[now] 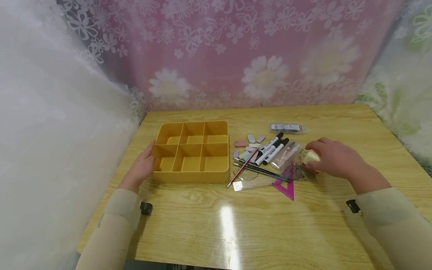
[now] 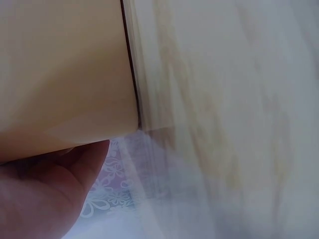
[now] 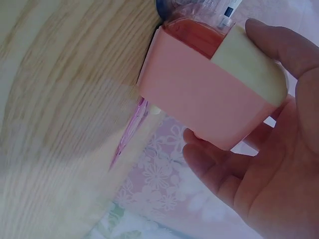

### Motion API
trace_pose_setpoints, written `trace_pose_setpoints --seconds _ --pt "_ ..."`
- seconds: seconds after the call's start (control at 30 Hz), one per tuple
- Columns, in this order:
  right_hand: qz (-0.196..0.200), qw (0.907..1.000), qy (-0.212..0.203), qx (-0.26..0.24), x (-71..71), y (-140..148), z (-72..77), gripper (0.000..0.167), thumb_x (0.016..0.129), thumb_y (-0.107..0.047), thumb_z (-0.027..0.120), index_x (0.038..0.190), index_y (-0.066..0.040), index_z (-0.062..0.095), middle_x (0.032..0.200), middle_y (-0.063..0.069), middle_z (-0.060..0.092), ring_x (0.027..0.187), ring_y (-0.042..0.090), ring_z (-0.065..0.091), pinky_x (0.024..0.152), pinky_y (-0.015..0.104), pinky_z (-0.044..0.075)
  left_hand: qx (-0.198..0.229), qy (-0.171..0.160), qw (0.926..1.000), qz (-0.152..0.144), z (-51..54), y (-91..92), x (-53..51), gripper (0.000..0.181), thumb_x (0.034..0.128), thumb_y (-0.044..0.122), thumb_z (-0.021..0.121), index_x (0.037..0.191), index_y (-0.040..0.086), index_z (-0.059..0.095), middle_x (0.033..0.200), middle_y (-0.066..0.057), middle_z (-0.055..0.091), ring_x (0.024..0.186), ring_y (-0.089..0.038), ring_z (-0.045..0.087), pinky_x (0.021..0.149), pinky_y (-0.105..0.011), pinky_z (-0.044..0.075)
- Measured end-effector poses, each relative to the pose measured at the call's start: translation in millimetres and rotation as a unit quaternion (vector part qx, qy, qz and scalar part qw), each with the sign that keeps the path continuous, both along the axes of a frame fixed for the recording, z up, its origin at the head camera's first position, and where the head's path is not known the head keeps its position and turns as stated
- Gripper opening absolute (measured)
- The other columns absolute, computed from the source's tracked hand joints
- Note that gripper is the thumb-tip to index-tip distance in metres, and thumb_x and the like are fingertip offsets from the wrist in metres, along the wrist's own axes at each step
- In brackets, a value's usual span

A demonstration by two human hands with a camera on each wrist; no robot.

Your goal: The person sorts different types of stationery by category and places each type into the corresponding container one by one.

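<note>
A yellow six-compartment box [image 1: 191,177] stands on the left part of the table, its visible compartments empty. My left hand [image 1: 139,168] rests against its left side with fingers extended; in the left wrist view that hand [image 2: 45,194] touches the box wall [image 2: 70,74]. At the right end of the stationery, my right hand [image 1: 332,157] holds a small cream object [image 1: 311,157]. The right wrist view shows it as a pink and cream block [image 3: 199,94], pinched between thumb and fingers of my right hand [image 3: 274,154]. A purple set square [image 1: 286,187] lies nearby.
Between box and right hand lie several markers [image 1: 276,150], erasers [image 1: 241,143], a red pencil [image 1: 243,167], dark pencils [image 1: 263,171], a clear ruler [image 1: 253,184] and a clear pouch [image 1: 287,154]. Behind them is a clear case [image 1: 287,128]. A floral curtain [image 1: 216,56] hangs at the back.
</note>
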State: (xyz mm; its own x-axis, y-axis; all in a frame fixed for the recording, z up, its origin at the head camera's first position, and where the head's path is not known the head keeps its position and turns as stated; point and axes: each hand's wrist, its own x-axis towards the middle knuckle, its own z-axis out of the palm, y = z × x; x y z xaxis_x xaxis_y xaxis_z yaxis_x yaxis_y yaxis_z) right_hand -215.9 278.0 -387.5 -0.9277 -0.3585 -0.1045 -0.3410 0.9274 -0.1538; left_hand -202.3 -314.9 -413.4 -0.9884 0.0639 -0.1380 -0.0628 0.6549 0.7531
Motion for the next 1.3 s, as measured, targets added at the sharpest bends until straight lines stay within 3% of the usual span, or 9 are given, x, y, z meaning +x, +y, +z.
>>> trace_pose_setpoints --seconds 0.13,0.27,0.57,0.77,1.03,1.3 --pt "0.002 1.0000 -0.002 0.006 -2.5 1.5 1.2 0.063 0.085 -0.048 0.076 0.130 -0.006 0.064 0.129 0.025 0.057 0.094 0.040 0.063 0.075 0.061 0.052 -0.009 0.004 1.0000 0.000 2.6 1.3 0.7 0.061 0.1069 0.010 0.025 0.164 0.010 0.002 0.168 -0.018 0.003 0.152 -0.039 0.004 0.122 -0.054 0.005" --pt "0.012 0.9998 -0.003 0.013 -3.4 2.6 6.4 0.063 0.087 -0.051 0.074 0.132 -0.008 0.065 0.130 0.026 0.057 0.102 0.044 0.063 0.079 0.063 0.051 -0.006 0.002 1.0000 0.001 3.4 1.4 0.7 0.061 0.1072 0.010 0.024 0.163 0.011 0.002 0.168 -0.017 0.003 0.153 -0.038 0.003 0.122 -0.054 0.005" --pt "0.064 0.9979 0.013 -0.001 -4.7 -12.8 35.2 0.058 0.096 -0.043 0.068 0.145 -0.014 0.058 0.135 0.023 0.055 0.114 0.041 0.059 0.087 0.063 0.049 -0.014 0.008 0.9999 -0.004 3.9 2.2 -0.5 0.060 0.1070 0.009 0.024 0.163 0.008 0.001 0.167 -0.019 0.004 0.152 -0.038 0.004 0.122 -0.053 0.005" --pt "0.114 0.9927 0.032 -0.026 -11.7 -50.4 58.1 0.049 0.100 -0.035 0.064 0.147 -0.020 0.057 0.136 0.019 0.053 0.110 0.035 0.058 0.087 0.058 0.050 0.001 -0.003 1.0000 0.006 2.7 2.8 -0.1 0.062 0.1070 0.010 0.025 0.164 0.012 0.000 0.168 -0.017 0.003 0.153 -0.037 0.003 0.122 -0.054 0.004" --pt "0.195 0.9784 0.056 -0.043 -30.3 -109.9 80.2 0.036 0.103 -0.028 0.060 0.139 -0.021 0.062 0.128 0.019 0.053 0.100 0.030 0.056 0.084 0.052 0.050 0.015 -0.009 0.9998 0.006 -2.0 2.4 -2.5 0.061 0.1075 0.011 0.024 0.164 0.015 0.000 0.169 -0.012 0.001 0.153 -0.034 0.001 0.122 -0.053 0.004" --pt "0.224 0.9731 0.049 -0.021 -51.6 -173.8 92.5 0.034 0.106 -0.031 0.056 0.139 -0.027 0.058 0.127 0.017 0.051 0.095 0.027 0.055 0.081 0.046 0.050 0.015 -0.009 0.9998 0.005 -2.7 -0.3 -3.6 0.061 0.1078 0.012 0.022 0.164 0.017 -0.002 0.169 -0.012 0.000 0.153 -0.034 0.001 0.122 -0.054 0.004"
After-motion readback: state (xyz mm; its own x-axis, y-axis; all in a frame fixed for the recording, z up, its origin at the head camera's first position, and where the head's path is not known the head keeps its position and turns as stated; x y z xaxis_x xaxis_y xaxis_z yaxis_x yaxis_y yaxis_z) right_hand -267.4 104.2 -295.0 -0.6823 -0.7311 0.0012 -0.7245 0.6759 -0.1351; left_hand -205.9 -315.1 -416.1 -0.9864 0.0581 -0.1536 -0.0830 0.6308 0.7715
